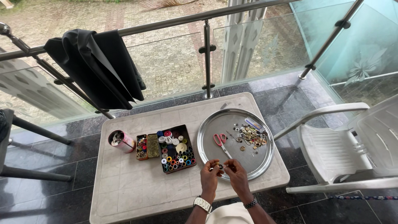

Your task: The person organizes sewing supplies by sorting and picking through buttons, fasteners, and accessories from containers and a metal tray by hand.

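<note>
- Working a small dark button-like piece (220, 166) at the near rim of the round silver metal tray (215, 124), by the look of it.
- Left hand (209, 176) pinching it with fingertips pressed together.
- Right hand (236, 173) pinched alongside, holding something too fine to identify.
- Likely needing steady alignment next; red-handled scissors (220, 142) lying on that tray.
</note>
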